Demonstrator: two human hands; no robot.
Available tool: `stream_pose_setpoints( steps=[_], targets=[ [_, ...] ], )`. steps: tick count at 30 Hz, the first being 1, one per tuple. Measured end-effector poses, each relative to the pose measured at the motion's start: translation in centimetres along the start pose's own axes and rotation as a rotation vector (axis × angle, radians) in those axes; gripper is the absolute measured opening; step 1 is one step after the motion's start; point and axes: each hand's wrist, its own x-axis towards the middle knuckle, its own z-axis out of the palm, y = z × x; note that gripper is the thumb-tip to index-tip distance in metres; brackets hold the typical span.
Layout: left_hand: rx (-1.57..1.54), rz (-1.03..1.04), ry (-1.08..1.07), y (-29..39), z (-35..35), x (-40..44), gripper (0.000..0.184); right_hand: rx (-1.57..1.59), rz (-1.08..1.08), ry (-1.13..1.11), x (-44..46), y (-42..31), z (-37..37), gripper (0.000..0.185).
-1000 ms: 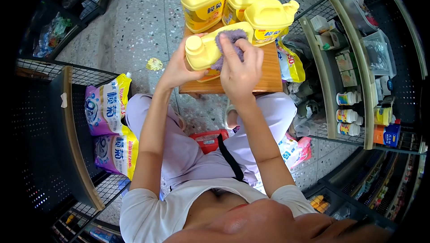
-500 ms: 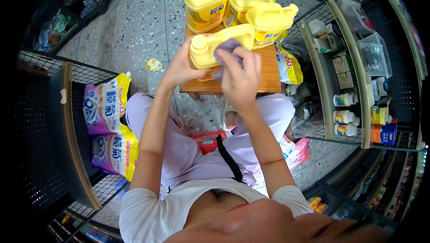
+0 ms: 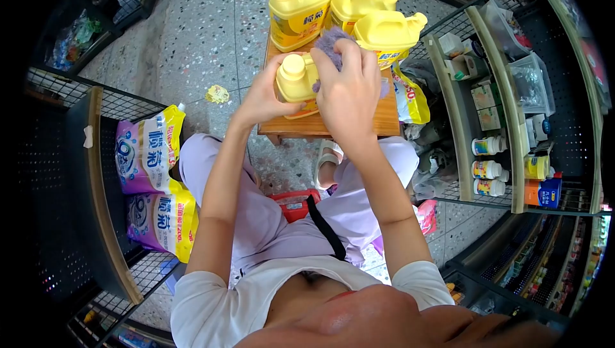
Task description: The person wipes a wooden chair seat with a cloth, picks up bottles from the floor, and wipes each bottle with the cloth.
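Note:
A yellow jug (image 3: pixel 293 84) with a round cap stands at the near left of the wooden chair seat (image 3: pixel 378 120). My left hand (image 3: pixel 264 91) is wrapped round its cap end. In my right hand (image 3: pixel 349 82) is a fluffy purple cloth (image 3: pixel 329 45), pressed over the jug's handle side, which the hand mostly hides. Behind it are other yellow jugs: one at the left (image 3: pixel 300 11), one in the middle (image 3: pixel 360 3) and one at the right (image 3: pixel 387 33).
Detergent bags (image 3: pixel 150 149) stand by the left shelf (image 3: pixel 106 207). On the right, a shelf rack (image 3: pixel 506 98) holds bottles (image 3: pixel 488 146) and plastic boxes. A red object (image 3: pixel 296 204) lies on the floor between the legs. A yellow bag (image 3: pixel 413 97) is beside the seat.
The jug in my left hand has shifted slightly right and down in view. My right hand with the cloth has moved over the jug's handle side and covers more of it.

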Motion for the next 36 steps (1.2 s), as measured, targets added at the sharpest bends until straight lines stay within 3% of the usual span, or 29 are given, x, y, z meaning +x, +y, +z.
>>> stream_pose_setpoints(
  steps=[7, 14, 17, 23, 31, 36],
  targets=[
    [-0.059, -0.04, 0.024, -0.2, 0.1, 0.0, 0.083, 0.07, 0.095, 0.105, -2.7, -0.4, 1.3, 0.044],
    [-0.097, -0.016, 0.034, -0.3, 0.5, 0.0, 0.085, 0.192, 0.152, 0.156, -5.4, -1.3, 2.9, 0.042],
    [-0.121, -0.105, 0.04, 0.6, 0.6, -0.2, 0.087, 0.238, 0.175, 0.183, -6.3, -2.0, 3.1, 0.04],
    [-0.042, -0.032, 0.036, -0.3, 0.4, -0.4, 0.092, 0.394, 0.238, 0.171, -7.9, -1.5, 2.7, 0.04],
    [-0.159, 0.065, 0.152, -0.2, 2.1, -0.8, 0.103, 0.411, 0.452, 0.261, -8.6, 1.3, 2.3, 0.039],
    [0.006, -0.016, 0.206, -0.2, 2.1, -0.5, 0.096, 0.487, 0.349, 0.316, -7.2, 0.4, 2.6, 0.04]
  ],
)
